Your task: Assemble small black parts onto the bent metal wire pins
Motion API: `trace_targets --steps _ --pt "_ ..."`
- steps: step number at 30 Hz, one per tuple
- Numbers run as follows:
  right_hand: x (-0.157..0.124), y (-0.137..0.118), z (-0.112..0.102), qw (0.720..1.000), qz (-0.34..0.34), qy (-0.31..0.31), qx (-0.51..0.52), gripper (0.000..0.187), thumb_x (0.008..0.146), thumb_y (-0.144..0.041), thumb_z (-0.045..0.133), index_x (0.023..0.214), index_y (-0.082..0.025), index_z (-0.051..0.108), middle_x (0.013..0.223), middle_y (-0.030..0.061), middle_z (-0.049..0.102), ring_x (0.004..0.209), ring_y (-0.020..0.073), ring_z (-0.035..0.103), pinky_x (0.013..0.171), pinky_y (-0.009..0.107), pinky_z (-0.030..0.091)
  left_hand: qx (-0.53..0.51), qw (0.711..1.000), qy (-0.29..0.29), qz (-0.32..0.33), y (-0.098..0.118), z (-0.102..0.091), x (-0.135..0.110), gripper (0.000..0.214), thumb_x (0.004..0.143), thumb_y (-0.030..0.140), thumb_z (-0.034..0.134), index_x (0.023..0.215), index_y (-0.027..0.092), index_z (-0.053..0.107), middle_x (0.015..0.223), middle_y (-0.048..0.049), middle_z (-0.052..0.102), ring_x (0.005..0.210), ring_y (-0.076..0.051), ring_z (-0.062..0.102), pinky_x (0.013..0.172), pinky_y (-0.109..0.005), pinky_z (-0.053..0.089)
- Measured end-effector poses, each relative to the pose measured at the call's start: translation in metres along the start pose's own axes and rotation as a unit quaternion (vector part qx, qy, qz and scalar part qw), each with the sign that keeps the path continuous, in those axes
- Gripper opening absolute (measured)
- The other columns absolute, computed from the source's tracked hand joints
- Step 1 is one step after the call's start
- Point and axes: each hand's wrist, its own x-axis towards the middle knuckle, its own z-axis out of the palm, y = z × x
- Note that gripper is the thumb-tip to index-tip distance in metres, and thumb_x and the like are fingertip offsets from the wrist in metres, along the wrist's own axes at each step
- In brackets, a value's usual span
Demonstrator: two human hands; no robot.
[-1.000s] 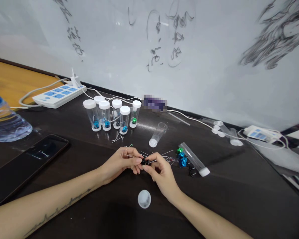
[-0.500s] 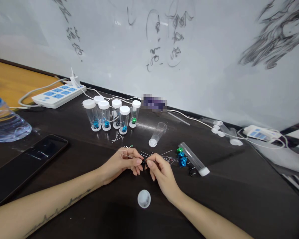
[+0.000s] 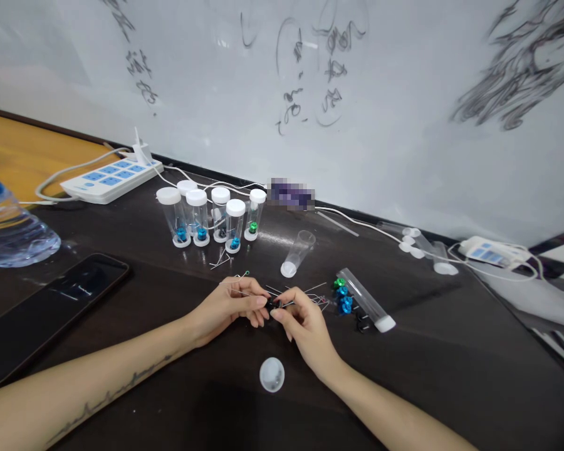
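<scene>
At mid-table my left hand (image 3: 244, 304) is closed, thumb against fingers, with a thin metal rod running across it. My right hand (image 3: 301, 316) pinches a small black part (image 3: 275, 305) from the other side; the fingers of both hands meet at it and hide most of it. Thin metal rods (image 3: 316, 297) lie spread on the table behind the right hand. Farther right are small blue metal parts (image 3: 345, 305), a green one (image 3: 339, 283) and black bent pieces (image 3: 362, 322). In front of my hands sits a small translucent round cup or cap (image 3: 272, 375).
Several clear tubes with white caps (image 3: 235, 208) stand at the back. An open tube (image 3: 299, 252) and a capped tube (image 3: 366, 300) lie nearer. A phone (image 3: 56, 313) and a water bottle (image 3: 16, 228) are left. Power strips (image 3: 110, 180) sit by the whiteboard (image 3: 216, 81).
The right fingertips have shifted slightly left around the black part, and more of it shows between the hands. The left hand has barely moved.
</scene>
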Motion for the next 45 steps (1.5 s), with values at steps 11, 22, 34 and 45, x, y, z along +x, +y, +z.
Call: trace_targets --steps 11,22,34,45 --pt "-0.0011 -0.0042 -0.0001 1.0 -0.007 -0.004 0.0 0.024 0.088 -0.04 0.06 0.078 -0.018 0.056 0.053 -0.0074 0.042 0.044 0.0082 0.035 0.045 0.021 0.027 0.015 1.0 0.001 0.005 -0.0015 -0.0003 0.0 0.016 0.075 0.022 0.074 0.084 0.011 0.067 0.069 -0.0073 0.073 0.057 -0.013 0.066 0.054 -0.021 0.051" --pt "-0.0012 -0.0054 -0.0018 0.998 -0.03 -0.035 -0.048 0.046 0.097 -0.046 0.043 0.065 -0.016 0.057 0.051 -0.0033 0.051 0.045 0.0095 0.043 0.05 0.023 0.033 0.029 1.0 -0.004 0.003 0.0002 0.0032 -0.0013 0.019 0.071 0.023 0.077 0.081 0.01 0.067 0.067 -0.0066 0.073 0.054 -0.013 0.064 0.052 -0.021 0.051" --pt "-0.0017 -0.0041 0.0001 1.0 -0.01 0.001 -0.017 0.018 0.086 -0.036 0.064 0.085 -0.02 0.055 0.06 -0.0065 0.046 0.047 0.0089 0.039 0.046 0.021 0.029 0.002 1.0 -0.003 0.003 -0.001 -0.0006 0.0007 0.014 0.076 0.02 0.074 0.084 0.011 0.067 0.07 -0.0066 0.073 0.058 -0.013 0.066 0.054 -0.02 0.052" --pt "-0.0016 -0.0056 -0.0012 0.999 -0.01 -0.025 -0.039 0.034 0.093 -0.045 0.051 0.071 -0.018 0.054 0.056 -0.0048 0.048 0.046 0.0092 0.039 0.048 0.022 0.03 0.017 1.0 -0.005 -0.008 -0.0011 0.0005 -0.0001 0.015 0.076 0.022 0.073 0.084 0.011 0.067 0.069 -0.0068 0.073 0.057 -0.013 0.066 0.053 -0.02 0.052"
